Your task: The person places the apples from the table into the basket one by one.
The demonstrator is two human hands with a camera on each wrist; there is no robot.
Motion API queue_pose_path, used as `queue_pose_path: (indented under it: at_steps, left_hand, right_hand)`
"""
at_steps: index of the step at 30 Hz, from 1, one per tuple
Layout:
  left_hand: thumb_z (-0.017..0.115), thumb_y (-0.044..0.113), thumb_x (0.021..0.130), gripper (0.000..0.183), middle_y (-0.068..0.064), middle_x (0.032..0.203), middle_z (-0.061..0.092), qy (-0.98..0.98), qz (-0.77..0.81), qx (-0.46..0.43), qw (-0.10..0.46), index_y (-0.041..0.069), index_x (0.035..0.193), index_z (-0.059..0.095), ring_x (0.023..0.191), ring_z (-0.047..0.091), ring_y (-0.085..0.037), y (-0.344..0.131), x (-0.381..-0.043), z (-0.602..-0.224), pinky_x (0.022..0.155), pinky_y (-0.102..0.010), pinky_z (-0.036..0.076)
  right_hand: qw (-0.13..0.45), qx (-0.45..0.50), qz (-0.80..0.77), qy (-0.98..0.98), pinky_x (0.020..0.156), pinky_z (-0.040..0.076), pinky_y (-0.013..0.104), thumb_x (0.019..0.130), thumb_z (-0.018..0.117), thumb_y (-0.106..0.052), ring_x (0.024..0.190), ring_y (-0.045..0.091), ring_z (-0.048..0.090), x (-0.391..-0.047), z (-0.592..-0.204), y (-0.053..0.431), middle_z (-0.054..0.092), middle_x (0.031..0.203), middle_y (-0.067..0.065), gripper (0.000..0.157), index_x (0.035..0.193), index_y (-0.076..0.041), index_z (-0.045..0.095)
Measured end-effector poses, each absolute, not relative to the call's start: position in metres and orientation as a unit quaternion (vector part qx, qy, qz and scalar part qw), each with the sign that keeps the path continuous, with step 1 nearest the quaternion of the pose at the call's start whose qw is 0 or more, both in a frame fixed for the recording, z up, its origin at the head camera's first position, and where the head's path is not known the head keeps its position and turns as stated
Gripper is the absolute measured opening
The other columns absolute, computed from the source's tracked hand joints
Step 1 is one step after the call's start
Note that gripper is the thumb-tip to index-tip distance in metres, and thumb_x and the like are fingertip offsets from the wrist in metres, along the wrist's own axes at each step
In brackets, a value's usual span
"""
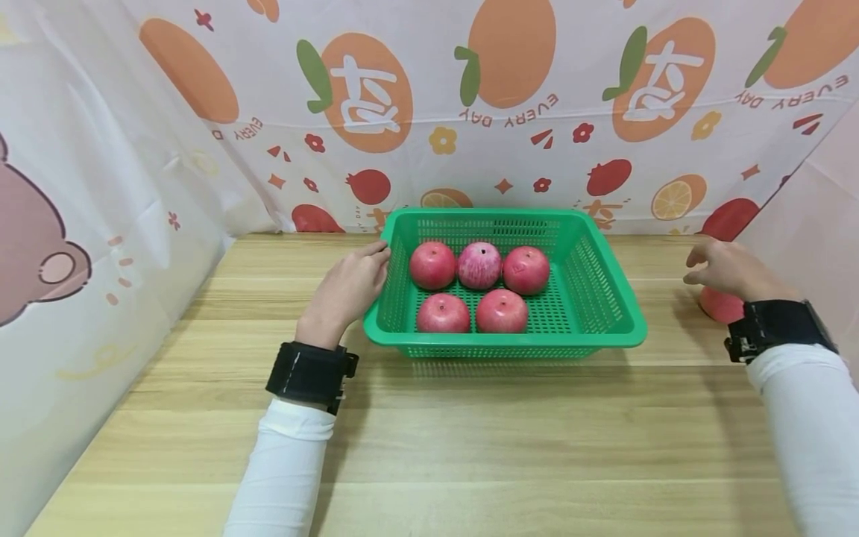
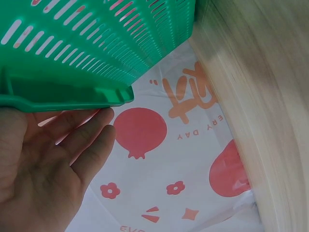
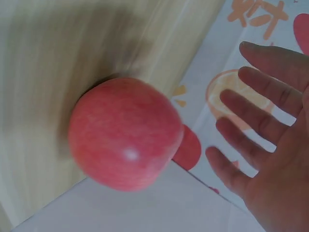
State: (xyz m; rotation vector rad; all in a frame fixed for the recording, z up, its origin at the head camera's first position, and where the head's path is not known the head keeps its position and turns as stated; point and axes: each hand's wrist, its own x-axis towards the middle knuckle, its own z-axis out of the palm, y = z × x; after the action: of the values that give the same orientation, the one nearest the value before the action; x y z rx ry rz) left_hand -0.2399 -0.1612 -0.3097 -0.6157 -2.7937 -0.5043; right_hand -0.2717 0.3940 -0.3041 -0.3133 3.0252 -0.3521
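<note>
Near the middle of the table, a green plastic basket (image 1: pixel 510 340) carries several red apples, two in the front row and others behind, with a pink-streaked pomegranate-like fruit (image 1: pixel 479 265) among the back ones. My left hand (image 1: pixel 345 287) holds the basket's left rim, its fingers against the rim in the left wrist view; the thumb is hidden there. At the far right, my right hand (image 1: pixel 731 268) hovers over a lone red apple (image 3: pixel 125 134). Its fingers are spread and relaxed beside the apple, apart from it in the right wrist view.
The wooden table (image 1: pixel 510 447) extends in front of the basket. A white cloth printed with fruit (image 1: pixel 429 171) hangs behind it. Another cloth with a bear print (image 1: pixel 134 261) borders the left edge, and a pale panel (image 1: pixel 825 216) stands at the right.
</note>
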Motion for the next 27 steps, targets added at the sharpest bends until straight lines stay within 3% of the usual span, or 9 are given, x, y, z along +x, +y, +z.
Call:
queue_pose_path:
  at_steps: [9,16,20,27]
  left_hand:
    - [0.056,0.003,0.102,0.035,-0.028,0.143,0.052,-0.955,-0.172,-0.211,0.121,-0.013,0.133,0.058,0.130,0.053,-0.042,-0.162,-0.240,-0.310,0.105,-0.052,0.045]
    - [0.056,0.003,0.102,0.034,-0.028,0.142,0.053,-0.955,-0.172,-0.211,0.120,-0.014,0.132,0.059,0.129,0.054,-0.042,-0.162,-0.239,-0.312,0.104,-0.052,0.045]
    - [0.056,0.003,0.102,0.035,-0.028,0.143,0.053,-0.955,-0.172,-0.210,0.120,-0.014,0.132,0.059,0.129,0.054,-0.042,-0.163,-0.239,-0.312,0.104,-0.052,0.045]
    - [0.056,0.003,0.102,0.035,-0.028,0.143,0.053,-0.956,-0.171,-0.206,0.119,-0.013,0.132,0.059,0.130,0.054,-0.042,-0.164,-0.238,-0.311,0.104,-0.052,0.045]
  right_hand:
    - [0.058,-0.038,-0.113,0.991,0.090,0.038,0.074,0.090,0.068,-0.012,0.107,0.060,0.038,-0.260,-0.314,0.413,0.045,0.117,0.046,0.049,0.120,0.021,0.050]
    - [0.050,0.020,-0.104,0.993,0.081,0.044,0.071,0.090,0.067,-0.024,0.099,0.059,0.040,-0.248,-0.333,0.422,0.037,0.113,0.047,0.066,0.129,0.019,0.037]
    - [0.053,0.035,-0.123,0.990,0.079,0.044,0.070,0.089,0.067,-0.023,0.098,0.061,0.038,-0.245,-0.338,0.424,0.032,0.113,0.047,0.069,0.132,0.015,0.030]
    - [0.056,0.028,-0.126,0.990,0.076,0.043,0.072,0.087,0.071,-0.026,0.097,0.064,0.039,-0.247,-0.345,0.425,0.030,0.116,0.047,0.073,0.135,0.011,0.030]
